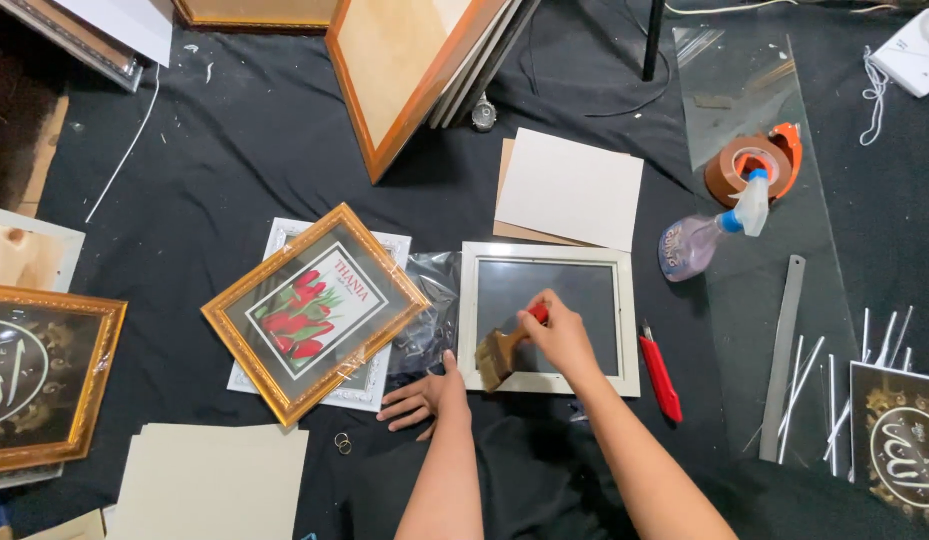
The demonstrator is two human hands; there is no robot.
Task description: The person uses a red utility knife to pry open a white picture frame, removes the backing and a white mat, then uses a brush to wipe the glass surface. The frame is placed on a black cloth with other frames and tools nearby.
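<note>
With the right hand (559,335) gripping the red-handled brush (499,355) on the white frame (549,318), sweep lightly outward while the spread left hand (424,395) braces flat on the black cloth (204,180).

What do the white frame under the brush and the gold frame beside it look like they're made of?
The white frame looks like painted wood or plastic, matte and flat-edged; its dark centre seems to be glass, faintly reflective. The gold frame looks like moulded wood or resin with a shiny, textured gilt finish. The brush held by the right hand has a red handle.
</note>
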